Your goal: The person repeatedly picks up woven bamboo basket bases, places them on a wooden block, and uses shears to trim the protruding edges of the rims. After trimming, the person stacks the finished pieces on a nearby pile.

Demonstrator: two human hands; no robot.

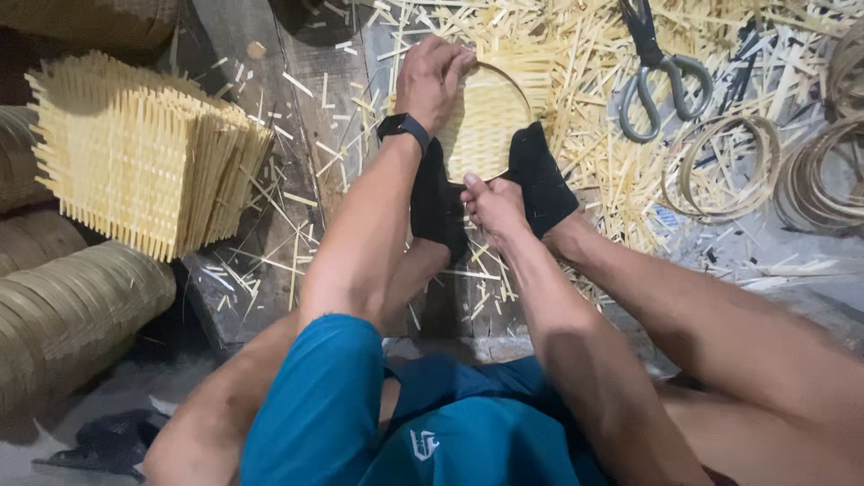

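while both hands (432, 76) (493, 205) grip the woven disc (486, 121), scissors (655, 76) and loose splints (576, 54) nearby

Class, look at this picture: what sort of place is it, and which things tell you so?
Probably a basket-weaving workshop on the floor: a stack of woven mats, scattered cane offcuts, scissors, and both hands on a round woven piece.

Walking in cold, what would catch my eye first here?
Dead centre, a round woven bamboo piece is pinned between two black-socked feet, with the left hand at its far rim and the right hand at its near edge. Pale bamboo offcuts litter the floor; scissors lie upper right.
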